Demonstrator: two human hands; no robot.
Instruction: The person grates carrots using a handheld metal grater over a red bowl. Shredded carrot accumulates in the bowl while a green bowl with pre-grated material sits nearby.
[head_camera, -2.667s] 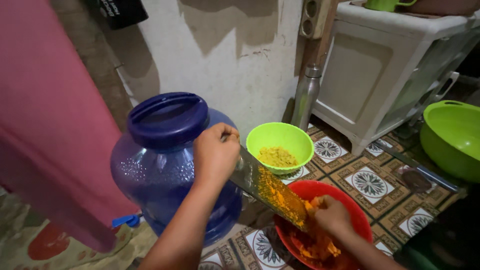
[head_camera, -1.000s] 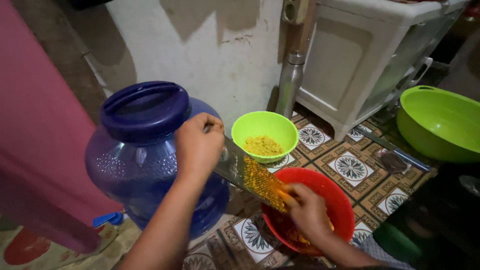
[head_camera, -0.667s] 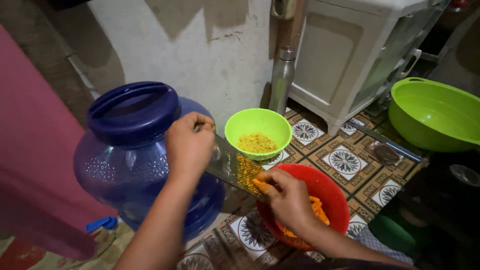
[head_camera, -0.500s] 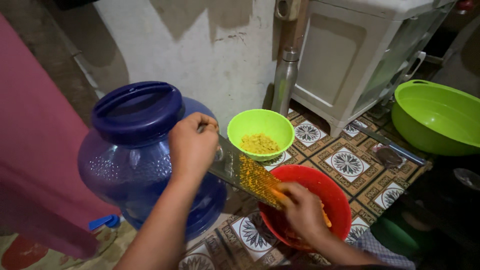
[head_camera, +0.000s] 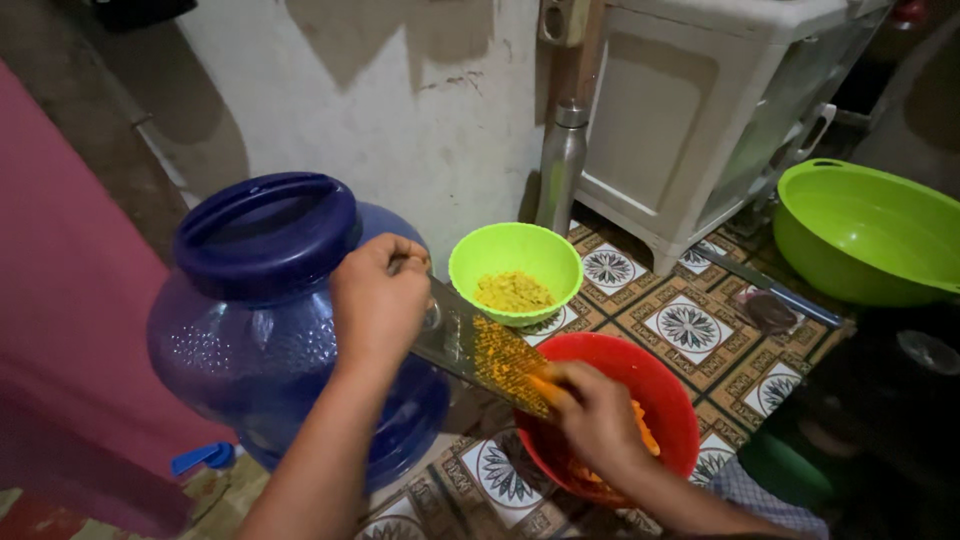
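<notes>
The grater (head_camera: 480, 352) is gripped at its top by the left hand (head_camera: 380, 300), slanted into the red bowl (head_camera: 665, 390), while the right hand (head_camera: 600, 420), closed on an orange piece, has been brought back down to its lower end.

No packages, labels, signs or screens are visible in the head view. A dark object at the top left edge (head_camera: 140, 10) is cut off by the frame; it may be a bag or package, but this cannot be confirmed.
</notes>
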